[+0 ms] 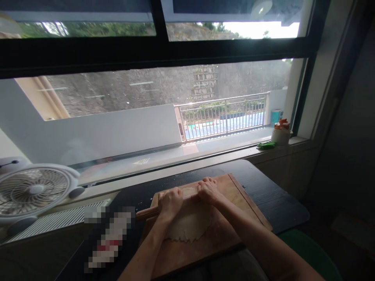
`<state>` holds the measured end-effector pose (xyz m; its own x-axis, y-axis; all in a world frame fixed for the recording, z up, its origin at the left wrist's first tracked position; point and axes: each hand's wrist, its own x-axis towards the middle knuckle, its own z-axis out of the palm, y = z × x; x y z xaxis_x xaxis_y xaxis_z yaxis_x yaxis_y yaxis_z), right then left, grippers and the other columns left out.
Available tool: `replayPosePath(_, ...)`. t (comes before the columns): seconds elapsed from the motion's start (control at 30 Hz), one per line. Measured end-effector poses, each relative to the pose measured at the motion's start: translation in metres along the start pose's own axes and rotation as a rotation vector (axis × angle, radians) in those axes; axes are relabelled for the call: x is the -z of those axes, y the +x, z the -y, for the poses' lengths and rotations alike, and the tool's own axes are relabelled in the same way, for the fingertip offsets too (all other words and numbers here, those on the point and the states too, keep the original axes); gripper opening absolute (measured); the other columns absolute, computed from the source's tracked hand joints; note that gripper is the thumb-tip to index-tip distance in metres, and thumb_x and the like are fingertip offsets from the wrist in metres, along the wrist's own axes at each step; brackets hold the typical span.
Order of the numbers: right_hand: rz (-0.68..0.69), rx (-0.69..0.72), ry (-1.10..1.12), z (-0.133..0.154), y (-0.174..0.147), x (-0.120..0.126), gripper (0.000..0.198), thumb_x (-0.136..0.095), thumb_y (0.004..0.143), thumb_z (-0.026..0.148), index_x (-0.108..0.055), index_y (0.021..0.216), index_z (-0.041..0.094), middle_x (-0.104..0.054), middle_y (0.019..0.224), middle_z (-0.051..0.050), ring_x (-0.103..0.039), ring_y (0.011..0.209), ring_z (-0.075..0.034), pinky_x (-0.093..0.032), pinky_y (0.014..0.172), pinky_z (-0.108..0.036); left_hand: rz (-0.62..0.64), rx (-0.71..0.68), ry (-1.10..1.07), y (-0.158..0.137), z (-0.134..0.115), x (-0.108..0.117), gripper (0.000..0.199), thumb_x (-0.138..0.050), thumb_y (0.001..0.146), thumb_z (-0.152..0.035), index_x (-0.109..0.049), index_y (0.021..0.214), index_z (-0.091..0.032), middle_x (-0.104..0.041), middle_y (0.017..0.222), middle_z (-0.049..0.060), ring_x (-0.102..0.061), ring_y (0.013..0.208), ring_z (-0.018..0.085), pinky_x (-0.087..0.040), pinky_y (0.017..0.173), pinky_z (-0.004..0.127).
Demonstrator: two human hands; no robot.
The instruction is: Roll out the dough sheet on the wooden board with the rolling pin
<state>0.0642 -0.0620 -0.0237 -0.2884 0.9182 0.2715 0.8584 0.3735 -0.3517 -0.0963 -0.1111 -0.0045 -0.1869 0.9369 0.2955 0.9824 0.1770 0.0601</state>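
Observation:
Both of my hands are closed over a wooden rolling pin (148, 212), which lies across a sheet of dough (189, 224). My left hand (171, 203) grips it toward its left end, and that end sticks out past the hand. Farther right, my right hand (208, 190) wraps over the pin with bent fingers, hiding its other end. The dough is pale and flat, with a ragged near edge. Beneath it is a wooden board (231, 238), dusted with flour in places.
The board rests on a dark table (263, 187) beside a window. A white fan (36, 190) stands at the left. On the sill at the right are a jar (280, 136) and a green item (266, 145). A green stool (307, 249) is at the lower right.

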Motion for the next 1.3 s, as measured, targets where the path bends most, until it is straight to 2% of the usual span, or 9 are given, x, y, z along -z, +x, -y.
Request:
replayPosePath(0.13, -0.071, 0.042, -0.014, 0.003, -0.032, 0.007, 0.035, -0.029, 0.088, 0.031, -0.061, 0.097, 0.018, -0.053, 0.111, -0.011, -0.037, 0.111, -0.022, -0.021, 0.095, -0.039, -0.153, -0.097, 0.011, -0.025, 0.001, -0.002, 0.036, -0.029, 0.084, -0.032, -0.061, 0.073, -0.019, -0.067, 0.082, 0.008, -0.058, 0.086, 0.023, -0.033, 0.079, 0.037)
replayPosePath(0.27, -0.153, 0.106, -0.015, 0.004, -0.049, 0.008, 0.038, -0.026, 0.090, 0.033, -0.060, 0.101, 0.019, -0.050, 0.119, -0.009, -0.032, 0.117, -0.022, -0.018, 0.097, -0.038, -0.089, -0.116, -0.019, -0.028, 0.000, -0.001, 0.036, -0.030, 0.084, -0.033, -0.062, 0.074, -0.019, -0.067, 0.081, 0.007, -0.060, 0.081, 0.022, -0.033, 0.078, 0.036)
replayPosePath(0.37, -0.082, 0.056, -0.025, 0.005, -0.036, 0.007, 0.039, -0.027, 0.089, 0.032, -0.063, 0.094, 0.018, -0.050, 0.119, -0.010, -0.032, 0.117, -0.023, -0.017, 0.097, -0.040, 0.003, -0.072, -0.023, -0.013, -0.001, 0.002, 0.038, -0.030, 0.084, -0.034, -0.063, 0.075, -0.019, -0.068, 0.080, 0.009, -0.061, 0.082, 0.023, -0.033, 0.080, 0.037)
replayPosePath(0.5, 0.026, 0.009, -0.020, 0.004, -0.002, 0.003, 0.037, -0.031, 0.086, 0.030, -0.066, 0.085, 0.019, -0.057, 0.104, -0.010, -0.039, 0.107, -0.023, -0.024, 0.091, -0.040, 0.025, -0.011, -0.007, 0.016, 0.000, -0.001, 0.040, -0.029, 0.083, -0.035, -0.064, 0.075, -0.019, -0.068, 0.081, 0.010, -0.061, 0.085, 0.024, -0.034, 0.080, 0.039)
replayPosePath(0.7, 0.046, 0.038, 0.001, -0.002, 0.023, -0.004, 0.033, -0.033, 0.084, 0.032, -0.065, 0.087, 0.022, -0.058, 0.101, -0.008, -0.042, 0.102, -0.021, -0.030, 0.084, -0.034, 0.033, 0.053, 0.026, 0.037, 0.002, -0.008, 0.032, -0.035, 0.080, -0.035, -0.064, 0.082, -0.020, -0.066, 0.091, 0.010, -0.056, 0.093, 0.026, -0.035, 0.081, 0.040)
replayPosePath(0.83, 0.023, 0.069, 0.001, -0.002, 0.006, 0.001, 0.034, -0.032, 0.086, 0.034, -0.063, 0.091, 0.022, -0.056, 0.104, -0.007, -0.040, 0.106, -0.020, -0.027, 0.089, -0.034, 0.038, 0.028, 0.033, 0.025, -0.001, -0.005, 0.033, -0.034, 0.081, -0.037, -0.063, 0.086, -0.021, -0.063, 0.097, 0.009, -0.052, 0.097, 0.026, -0.034, 0.084, 0.042)
replayPosePath(0.97, -0.039, 0.110, -0.016, 0.002, -0.025, 0.009, 0.035, -0.029, 0.089, 0.032, -0.061, 0.096, 0.020, -0.050, 0.118, -0.008, -0.033, 0.115, -0.020, -0.019, 0.096, -0.035, 0.040, -0.044, 0.016, -0.004, -0.006, 0.002, 0.034, -0.031, 0.084, -0.036, -0.062, 0.086, -0.022, -0.062, 0.099, 0.006, -0.048, 0.100, 0.023, -0.028, 0.092, 0.043)
replayPosePath(1.13, -0.116, 0.136, -0.024, 0.005, -0.055, 0.010, 0.035, -0.028, 0.090, 0.034, -0.055, 0.109, 0.021, -0.049, 0.119, -0.006, -0.033, 0.116, -0.019, -0.020, 0.097, -0.033, -0.099, -0.176, -0.027, -0.037, -0.006, 0.006, 0.034, -0.030, 0.086, -0.035, -0.062, 0.087, -0.024, -0.060, 0.104, 0.005, -0.043, 0.107, 0.025, -0.018, 0.099, 0.047)
replayPosePath(1.3, -0.091, 0.080, -0.028, 0.008, -0.042, 0.009, 0.038, -0.026, 0.091, 0.033, -0.060, 0.100, 0.020, -0.053, 0.115, -0.008, -0.037, 0.113, -0.020, -0.021, 0.095, -0.034, -0.018, -0.120, -0.026, -0.024, -0.009, 0.007, 0.035, -0.031, 0.085, -0.035, -0.063, 0.085, -0.022, -0.060, 0.102, 0.008, -0.044, 0.104, 0.026, -0.024, 0.095, 0.045)
